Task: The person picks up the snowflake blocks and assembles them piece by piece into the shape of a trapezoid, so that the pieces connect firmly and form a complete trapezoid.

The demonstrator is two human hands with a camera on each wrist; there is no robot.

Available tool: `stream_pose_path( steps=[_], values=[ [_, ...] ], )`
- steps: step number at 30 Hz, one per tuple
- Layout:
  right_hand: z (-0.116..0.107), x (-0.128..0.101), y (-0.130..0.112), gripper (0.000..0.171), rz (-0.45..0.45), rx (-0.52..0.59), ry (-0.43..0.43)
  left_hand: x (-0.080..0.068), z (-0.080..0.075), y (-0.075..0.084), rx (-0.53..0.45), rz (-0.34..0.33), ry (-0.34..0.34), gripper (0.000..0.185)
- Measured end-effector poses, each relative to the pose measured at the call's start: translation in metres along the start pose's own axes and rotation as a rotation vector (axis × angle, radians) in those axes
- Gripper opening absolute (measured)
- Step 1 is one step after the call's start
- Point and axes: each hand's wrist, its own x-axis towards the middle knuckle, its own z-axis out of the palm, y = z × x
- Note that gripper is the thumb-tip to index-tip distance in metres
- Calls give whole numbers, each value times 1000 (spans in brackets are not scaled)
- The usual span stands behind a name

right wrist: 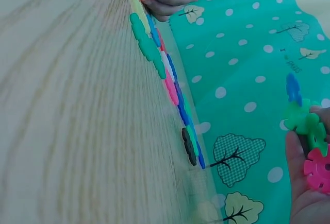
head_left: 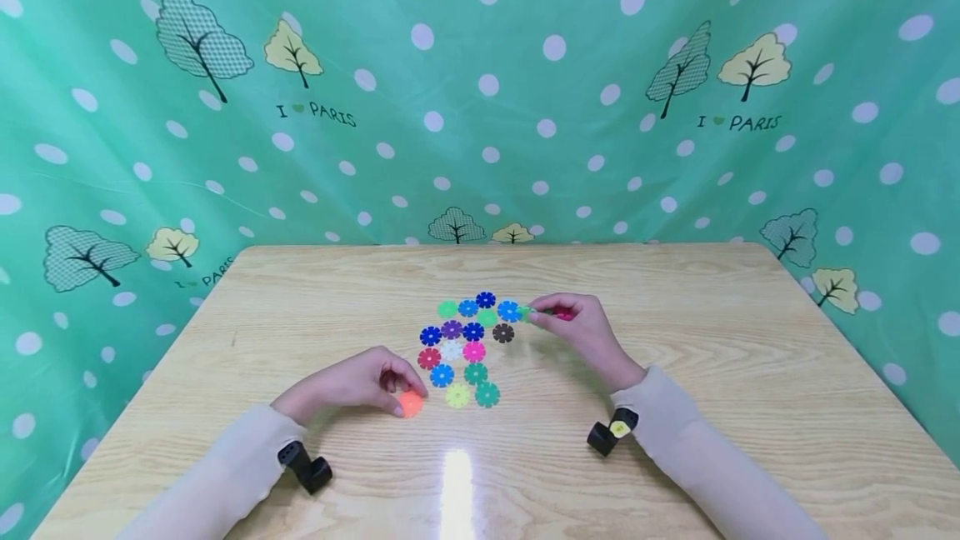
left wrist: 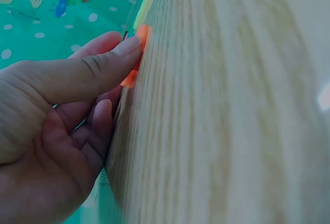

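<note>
Right hand (head_left: 581,325): palm mostly hidden in the head view, and only fingertip edges show at the right wrist camera's border. It pinches a small joined piece, a green disc (right wrist: 305,122) and a pink disc (right wrist: 318,168), with a blue disc (right wrist: 293,87) at the far tip. How the three interlock is hard to make out. The piece's long axis runs from the fingers toward the left, its blue end pointing at the disc cluster (head_left: 465,348) and lying just beside the cluster's upper right edge.

Left hand (head_left: 352,382): fingers curled, thumb and fingertips pressing on an orange disc (head_left: 410,403) that lies flat on the table (head_left: 675,440). In the left wrist view the thumb (left wrist: 87,72) covers much of that disc, so its outline is cut off. The orange disc sits just left of a yellow-green disc (head_left: 457,395) at the cluster's near edge.

The cluster lies flat between the hands. In the wrist views it shows edge-on, colours overlapping.
</note>
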Motion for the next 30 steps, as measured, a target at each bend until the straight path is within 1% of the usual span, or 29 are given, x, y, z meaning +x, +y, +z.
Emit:
stream_pose_path(
  steps=[9,17,20,24,28,30],
  values=[
    [0,-1,-2,17,-5,-39,-10,-1,0,4,-25,1,32,33],
    [0,-1,-4,18,7,-48,-5,-1,0,1,-32,-2,48,25],
    [0,-2,-4,17,-8,-39,-6,-1,-1,-1,-56,12,42,22],
    [-1,-1,-2,18,-37,-14,-12,0,-2,0,-98,11,25,21],
    [-2,-1,-2,20,-50,1,-16,0,-4,1,-76,-6,41,20],
    [-2,1,1,20,-51,6,-13,3,-7,2,-52,2,58,17]
  ],
)
